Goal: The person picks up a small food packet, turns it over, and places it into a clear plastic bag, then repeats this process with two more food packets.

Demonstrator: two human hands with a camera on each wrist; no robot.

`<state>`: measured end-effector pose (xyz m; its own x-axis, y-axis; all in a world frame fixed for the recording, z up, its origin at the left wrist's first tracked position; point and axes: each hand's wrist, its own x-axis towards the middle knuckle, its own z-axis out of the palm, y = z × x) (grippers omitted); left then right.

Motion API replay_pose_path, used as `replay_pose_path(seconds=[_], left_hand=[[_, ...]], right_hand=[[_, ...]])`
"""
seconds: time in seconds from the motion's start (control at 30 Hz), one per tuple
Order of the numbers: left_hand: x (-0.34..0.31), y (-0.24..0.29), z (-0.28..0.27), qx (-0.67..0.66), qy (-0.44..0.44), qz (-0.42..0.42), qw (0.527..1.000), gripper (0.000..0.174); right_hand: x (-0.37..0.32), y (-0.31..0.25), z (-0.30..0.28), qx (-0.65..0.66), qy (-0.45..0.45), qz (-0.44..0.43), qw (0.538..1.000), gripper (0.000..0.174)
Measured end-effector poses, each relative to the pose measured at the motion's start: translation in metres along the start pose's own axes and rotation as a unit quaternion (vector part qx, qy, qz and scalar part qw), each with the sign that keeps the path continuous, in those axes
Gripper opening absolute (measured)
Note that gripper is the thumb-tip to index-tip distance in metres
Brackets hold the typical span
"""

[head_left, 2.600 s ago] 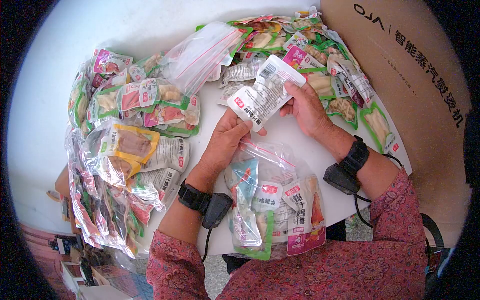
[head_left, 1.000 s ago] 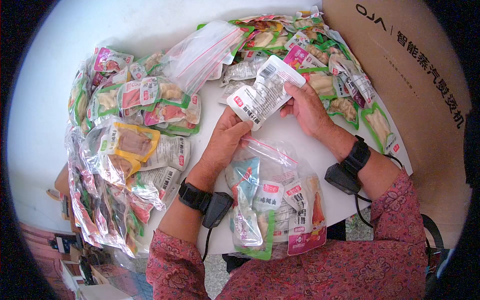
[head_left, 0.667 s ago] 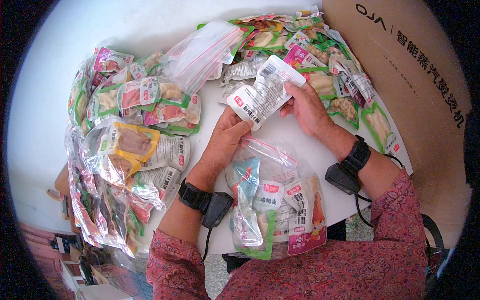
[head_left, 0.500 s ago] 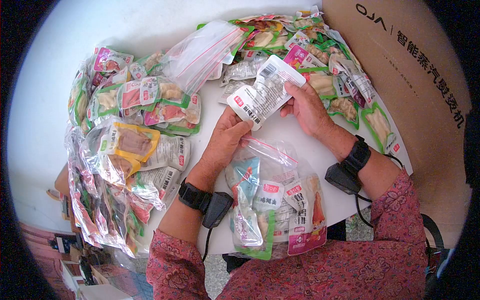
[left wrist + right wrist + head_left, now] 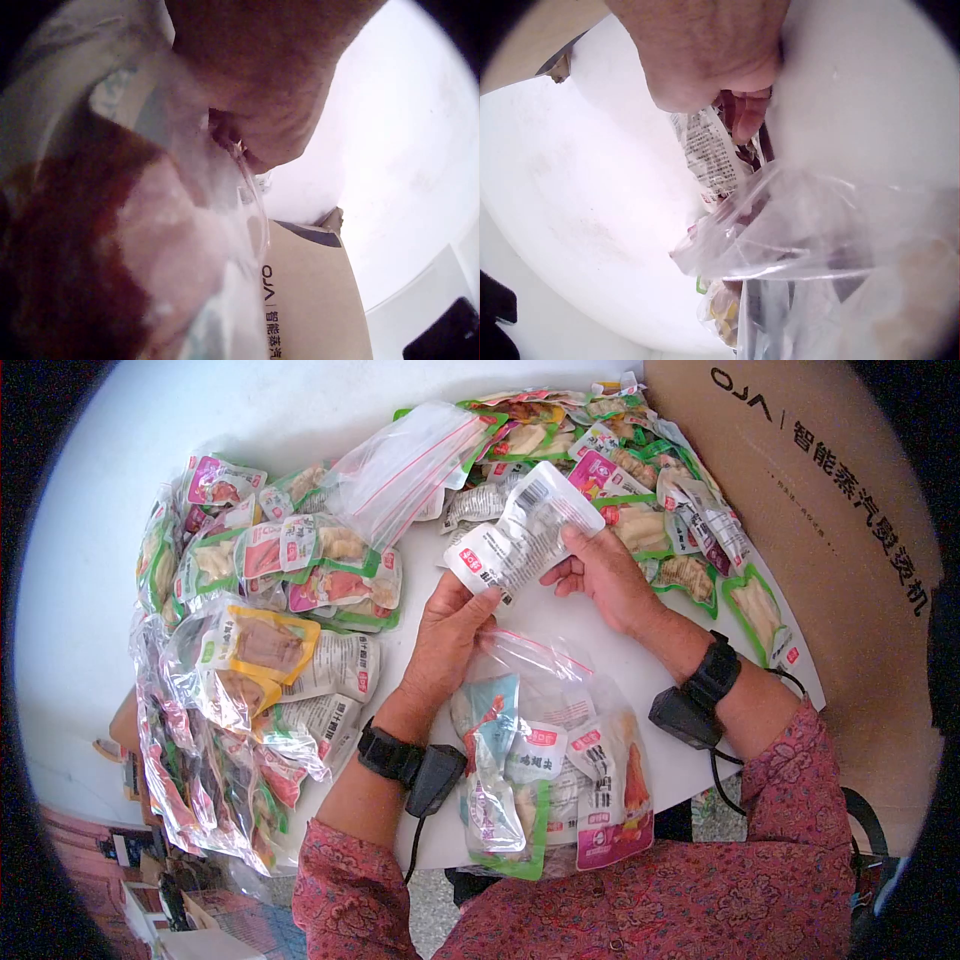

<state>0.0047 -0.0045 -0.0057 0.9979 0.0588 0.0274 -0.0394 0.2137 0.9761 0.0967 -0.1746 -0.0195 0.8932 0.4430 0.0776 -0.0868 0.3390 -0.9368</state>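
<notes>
A white printed packet point(image 5: 522, 530) is held between both hands over the table, its barcode end away from the body. The left hand point(image 5: 452, 628) pinches its near left corner, thumb on top. At its right edge the right hand point(image 5: 612, 582) grips with thumb above and the other fingers curled beneath. Just below the hands lies a clear zip bag point(image 5: 545, 760) holding several packets, its red-lined opening close to the left hand. In the right wrist view the right hand point(image 5: 709, 64) is seen near printed packaging point(image 5: 709, 150).
Packets in clear bags point(image 5: 335, 590) are heaped along the left side. More packets point(image 5: 640, 525) lie at the back right. Flat zip bags point(image 5: 400, 475) rest between the two heaps. A large cardboard box point(image 5: 840, 560) stands at the right, beside the white table point(image 5: 410, 660).
The held packet has shifted slightly up and left and tilted, with both hands moving a little along with it. The upper part of the filled zip bag has moved slightly.
</notes>
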Motion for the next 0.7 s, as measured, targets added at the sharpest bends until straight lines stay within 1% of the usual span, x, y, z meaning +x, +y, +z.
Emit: replay_pose_path(seconds=[0.03, 0.07, 0.1, 0.13, 0.17, 0.23, 0.27, 0.3, 0.33, 0.4, 0.43, 0.47, 0.5, 0.53, 0.6, 0.67, 0.7], left_hand=[[0.001, -0.001, 0.000, 0.000, 0.000, 0.000, 1.000, 0.021], [0.002, -0.003, 0.000, 0.009, 0.021, 0.021, 1.000, 0.024], [0.002, -0.003, 0.000, 0.019, 0.041, 0.041, 0.998, 0.026], [0.001, -0.001, 0.000, 0.019, 0.041, 0.041, 0.998, 0.026], [-0.001, 0.003, 0.001, 0.044, 0.039, 0.040, 0.998, 0.026], [-0.001, 0.003, 0.000, 0.069, 0.036, 0.039, 0.996, 0.027], [0.001, 0.000, -0.002, 0.107, 0.025, 0.066, 0.992, 0.029], [0.003, -0.002, -0.003, 0.145, 0.015, 0.093, 0.985, 0.031], [0.004, -0.003, -0.004, 0.145, 0.014, 0.093, 0.985, 0.031], [0.005, -0.004, -0.005, 0.191, 0.001, 0.143, 0.971, 0.037], [0.005, -0.004, -0.006, 0.192, 0.002, 0.143, 0.971, 0.037], [0.005, -0.003, -0.006, 0.266, -0.034, 0.164, 0.949, 0.041], [0.004, -0.003, -0.005, 0.338, -0.069, 0.185, 0.920, 0.044], [0.003, -0.002, -0.003, 0.337, -0.069, 0.185, 0.920, 0.044], [0.001, -0.001, 0.001, 0.303, -0.094, 0.176, 0.932, 0.047], [0.002, 0.002, -0.001, 0.289, -0.084, 0.188, 0.935, 0.047], [0.002, 0.003, -0.001, 0.275, -0.073, 0.201, 0.937, 0.048]], right_hand=[[-0.001, -0.001, 0.002, -0.010, 0.020, 0.008, 1.000, 0.035], [-0.002, -0.004, 0.003, -0.010, 0.020, 0.008, 1.000, 0.035], [-0.003, -0.009, 0.002, -0.049, 0.026, 0.036, 0.998, 0.035], [-0.004, -0.012, 0.001, -0.088, 0.032, 0.063, 0.994, 0.034], [-0.002, -0.010, -0.002, -0.087, 0.033, 0.064, 0.994, 0.034], [0.001, -0.009, -0.005, 0.031, -0.023, 0.033, 0.999, 0.039], [0.001, -0.010, -0.003, 0.031, -0.022, 0.032, 0.999, 0.039], [0.000, -0.010, -0.001, 0.106, -0.036, 0.033, 0.993, 0.038], [-0.001, -0.012, 0.002, 0.181, -0.049, 0.034, 0.982, 0.038], [0.002, -0.008, -0.002, 0.173, -0.065, 0.035, 0.982, 0.039], [0.003, -0.008, -0.001, 0.165, -0.082, 0.036, 0.982, 0.040], [0.002, -0.008, 0.000, 0.165, -0.082, 0.036, 0.982, 0.040], [0.000, -0.006, 0.002, 0.105, -0.059, 0.012, 0.993, 0.037], [-0.001, -0.006, 0.004, 0.045, -0.036, -0.012, 0.998, 0.034], [-0.002, -0.007, 0.001, 0.038, -0.027, -0.002, 0.999, 0.033], [-0.002, -0.008, 0.001, 0.032, -0.017, 0.008, 0.999, 0.032], [-0.003, -0.008, 0.002, 0.060, -0.005, -0.004, 0.998, 0.029]])
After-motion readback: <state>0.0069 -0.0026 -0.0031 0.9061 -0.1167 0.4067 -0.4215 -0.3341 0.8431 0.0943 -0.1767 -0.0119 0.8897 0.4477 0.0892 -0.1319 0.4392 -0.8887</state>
